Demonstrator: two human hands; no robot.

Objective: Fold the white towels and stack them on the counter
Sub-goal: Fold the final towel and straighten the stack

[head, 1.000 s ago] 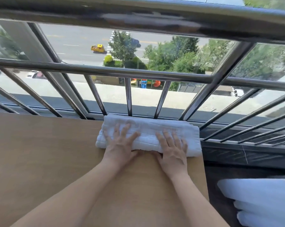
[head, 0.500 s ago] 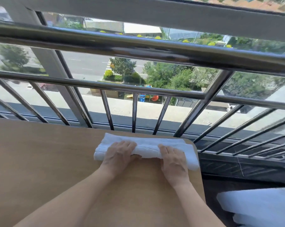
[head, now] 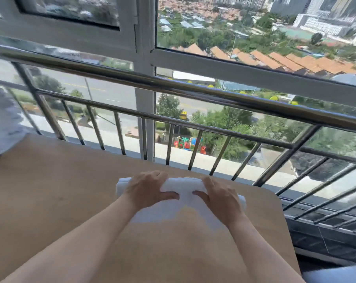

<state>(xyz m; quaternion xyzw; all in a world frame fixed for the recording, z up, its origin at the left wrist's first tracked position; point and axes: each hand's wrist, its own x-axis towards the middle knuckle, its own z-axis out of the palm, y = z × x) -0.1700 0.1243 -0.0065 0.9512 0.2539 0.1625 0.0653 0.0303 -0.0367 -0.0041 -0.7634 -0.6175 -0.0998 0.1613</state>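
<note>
A folded white towel (head: 183, 185) lies across the far right part of the wooden counter (head: 50, 190), close to the railing. My left hand (head: 146, 187) grips its left half, fingers over the top and thumb on the near side. My right hand (head: 220, 198) grips its right half the same way. The towel's near edge looks lifted a little between my hands, and both hands hide much of it.
A steel railing (head: 193, 92) with vertical bars runs just behind the counter, with windows beyond. A pale cloth heap (head: 1, 123) sits at the far left of the counter. The counter's right edge (head: 283, 217) drops to a dark floor.
My hands went from pressing flat on the towel to curling around it and gripping it. The view has tilted upward, so the white pile at lower right is out of sight.
</note>
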